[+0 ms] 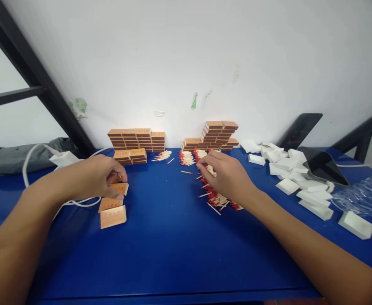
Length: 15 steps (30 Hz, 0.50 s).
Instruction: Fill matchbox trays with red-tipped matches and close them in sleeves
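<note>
At the left, my left hand (pixel 101 176) curves over a small group of orange matchbox sleeves. Its thumb and fingers bracket one matchbox sleeve (pixel 119 188) at opposite edges. Closer to me lie two more, including a flat front sleeve (pixel 113 217). My right hand (pixel 222 171) reaches into a long heap of red-tipped matches (pixel 216 198), thumb and index finger pinched at the heap's left side. What lies between those fingertips is mostly hidden, though matches surround them. Smaller bunches of matches (pixel 186 158) sit just beyond, near the wall.
Stacked matchboxes stand along the wall, a left stack (pixel 135 140) and a right stack (pixel 219 133). White inner trays (pixel 287 165) are heaped at the right, beside a dark phone-like device (pixel 323 165) and a clear plastic bottle (pixel 363 195). A white cable (pixel 84 203) runs behind my left wrist.
</note>
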### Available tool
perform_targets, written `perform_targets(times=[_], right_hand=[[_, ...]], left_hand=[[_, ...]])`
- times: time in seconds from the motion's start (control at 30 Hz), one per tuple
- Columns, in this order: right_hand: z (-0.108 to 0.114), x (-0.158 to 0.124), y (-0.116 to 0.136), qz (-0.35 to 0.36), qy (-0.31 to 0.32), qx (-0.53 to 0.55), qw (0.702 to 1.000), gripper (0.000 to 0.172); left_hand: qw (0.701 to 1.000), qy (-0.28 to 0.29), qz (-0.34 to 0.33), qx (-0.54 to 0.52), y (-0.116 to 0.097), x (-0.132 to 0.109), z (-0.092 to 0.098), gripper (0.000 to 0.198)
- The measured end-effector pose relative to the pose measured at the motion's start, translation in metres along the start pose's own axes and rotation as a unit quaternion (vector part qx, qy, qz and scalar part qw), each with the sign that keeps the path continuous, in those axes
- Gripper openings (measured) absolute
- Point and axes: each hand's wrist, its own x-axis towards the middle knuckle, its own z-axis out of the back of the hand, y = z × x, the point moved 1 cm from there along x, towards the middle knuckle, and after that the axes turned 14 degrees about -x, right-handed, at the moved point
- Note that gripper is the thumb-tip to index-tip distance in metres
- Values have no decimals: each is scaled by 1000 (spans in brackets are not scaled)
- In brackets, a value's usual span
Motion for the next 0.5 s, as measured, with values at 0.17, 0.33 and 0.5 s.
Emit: perform_targets(times=[0.17,0.33,0.5], right_hand=[[11,6,-21,-4,37,-34,999,26],[38,9,-55,-25,114,-62,991,18],[73,1,-98,-137,134,-144,971,17]], left_hand=[[998,-13,-14,-53,-11,15,-17,35],[987,-69,-143,-14,-35,32,-61,34],[976,-90,-189,60,-43,37,-86,34]])
